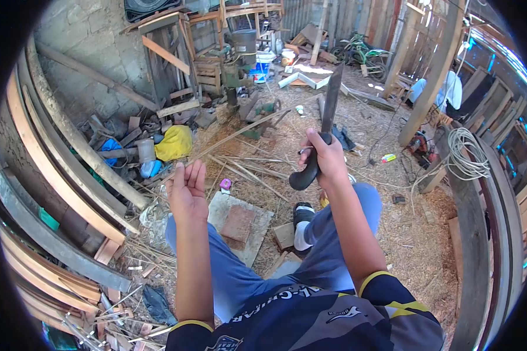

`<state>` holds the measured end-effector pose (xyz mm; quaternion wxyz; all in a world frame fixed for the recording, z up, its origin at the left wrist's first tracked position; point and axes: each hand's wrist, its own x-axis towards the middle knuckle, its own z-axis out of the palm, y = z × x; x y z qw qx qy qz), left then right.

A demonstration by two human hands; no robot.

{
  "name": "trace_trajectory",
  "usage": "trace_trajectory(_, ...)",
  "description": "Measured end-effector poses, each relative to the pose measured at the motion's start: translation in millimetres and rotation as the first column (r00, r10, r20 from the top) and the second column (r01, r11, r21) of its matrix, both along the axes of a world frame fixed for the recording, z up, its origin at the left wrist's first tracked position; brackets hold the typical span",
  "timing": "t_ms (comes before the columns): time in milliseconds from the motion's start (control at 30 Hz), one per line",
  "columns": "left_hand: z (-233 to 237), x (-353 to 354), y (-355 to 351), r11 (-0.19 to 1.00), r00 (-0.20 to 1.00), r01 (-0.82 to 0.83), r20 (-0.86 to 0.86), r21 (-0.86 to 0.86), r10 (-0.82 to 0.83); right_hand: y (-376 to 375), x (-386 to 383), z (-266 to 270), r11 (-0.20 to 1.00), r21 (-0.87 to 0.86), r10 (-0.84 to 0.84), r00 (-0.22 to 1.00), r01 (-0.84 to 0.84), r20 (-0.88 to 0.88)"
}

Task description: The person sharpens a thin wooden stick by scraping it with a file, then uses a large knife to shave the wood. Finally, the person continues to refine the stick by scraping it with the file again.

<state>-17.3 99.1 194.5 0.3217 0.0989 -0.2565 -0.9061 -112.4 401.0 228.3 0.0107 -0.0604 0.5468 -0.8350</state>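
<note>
My right hand (328, 155) is wrapped round the black handle of a machete (332, 96). Its dark blade points up and away from me, and the curved butt of the handle sticks out below my fingers. To the left, my left hand (187, 190) is turned palm up with its fingers curled together. A long thin wooden stick (240, 133) runs from these fingertips up to the right; the grip on it is partly hidden. Below, between my legs, a reddish-brown block (238, 223) lies on a pale board (216, 205). A pink tape measure (225, 184) rests at the board's far edge.
Curved timber planks (58, 234) lean on the left. A yellow bag (174, 142) lies ahead of them. Several thin sticks (249, 172) are strewn over the shavings. On the right, a coiled cable (467, 153) hangs over a beam, near a wooden post (430, 82).
</note>
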Motion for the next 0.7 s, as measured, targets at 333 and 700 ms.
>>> trace_trajectory(333,44.0,5.3,69.4,0.992,0.99,0.124,-0.061,-0.015,-0.125,10.7,25.5,47.3,0.951,-0.31,-0.059,0.974,-0.012,-0.218)
trace_trajectory(700,57.5,-21.0,53.3,0.994,0.988,0.057,-0.135,-0.091,-0.069,-32.4,-28.4,80.0,0.929,-0.369,-0.11,0.941,-0.017,-0.321)
